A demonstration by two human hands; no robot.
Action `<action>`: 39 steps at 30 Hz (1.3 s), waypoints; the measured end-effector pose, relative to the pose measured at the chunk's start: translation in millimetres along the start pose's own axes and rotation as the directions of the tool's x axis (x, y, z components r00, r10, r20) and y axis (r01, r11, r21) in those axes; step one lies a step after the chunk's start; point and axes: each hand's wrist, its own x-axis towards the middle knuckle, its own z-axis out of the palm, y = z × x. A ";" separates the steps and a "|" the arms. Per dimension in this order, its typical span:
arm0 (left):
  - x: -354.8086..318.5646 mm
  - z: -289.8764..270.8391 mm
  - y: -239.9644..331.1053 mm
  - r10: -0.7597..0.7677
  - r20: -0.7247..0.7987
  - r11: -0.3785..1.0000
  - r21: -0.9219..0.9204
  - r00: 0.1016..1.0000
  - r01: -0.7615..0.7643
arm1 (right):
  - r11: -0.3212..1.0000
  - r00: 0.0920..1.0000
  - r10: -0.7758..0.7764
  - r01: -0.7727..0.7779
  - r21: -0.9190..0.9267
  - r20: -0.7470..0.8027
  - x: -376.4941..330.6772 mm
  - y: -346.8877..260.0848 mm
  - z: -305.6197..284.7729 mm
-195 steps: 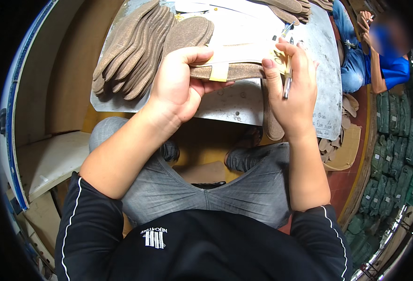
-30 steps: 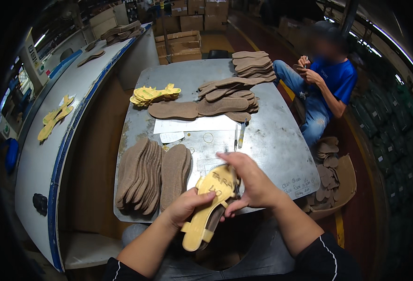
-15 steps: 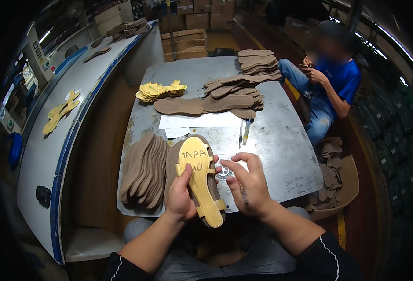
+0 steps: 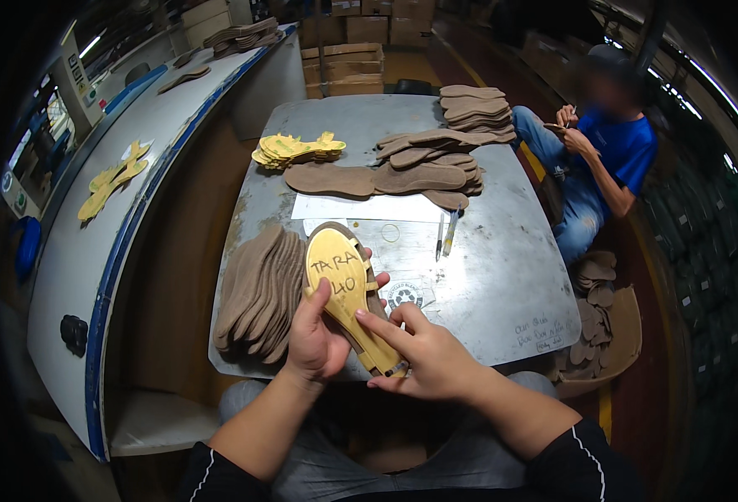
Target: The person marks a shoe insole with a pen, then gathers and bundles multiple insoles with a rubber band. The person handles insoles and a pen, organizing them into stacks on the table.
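Observation:
A yellow sole-shaped template (image 4: 339,272) with side tabs and handwriting lies over a brown insole (image 4: 333,227), whose edge shows round the toe. My left hand (image 4: 317,339) holds both from the left, thumb on the template and fingertips round the far side. My right hand (image 4: 436,356) closes on the narrow heel end, its index finger lying along the template. The heel tip is partly hidden by those fingers. Just left of my left hand, a row of brown insoles (image 4: 256,293) leans together on the grey table (image 4: 503,276).
Farther back lie yellow templates (image 4: 298,151), brown insoles (image 4: 419,177), white paper (image 4: 369,207) and pens (image 4: 451,233). A cardboard box (image 4: 624,335) of brown pieces stands right of the table. Beyond it sits a person (image 4: 620,159) handling a small piece. A long bench (image 4: 93,276) runs along the left.
My right hand has come down from beside the template, fingers apart, to grip its heel end. The template and insole have tilted, with the toe leaning farther left. The view has shifted slightly.

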 end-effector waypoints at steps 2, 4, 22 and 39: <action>0.6 1.0 4.6 0.029 -0.010 0.999 -0.024 1.000 -0.030 | 0.999 0.999 -0.044 0.044 0.017 -0.004 -0.4 2.0 -1.0; 2.1 1.4 8.6 0.061 -0.001 0.998 -0.029 0.998 -0.061 | 0.998 0.998 -0.061 0.061 0.029 0.001 -0.7 2.7 -0.5; -1.9 3.5 9.8 0.148 0.126 0.988 0.012 0.981 -0.151 | 0.997 0.996 -0.051 0.046 -0.062 -0.080 2.6 -4.9 3.7; -2.6 5.2 14.0 0.201 0.120 0.979 0.004 0.972 -0.203 | 0.997 0.998 -0.022 0.018 -0.071 -0.061 0.6 -7.8 10.5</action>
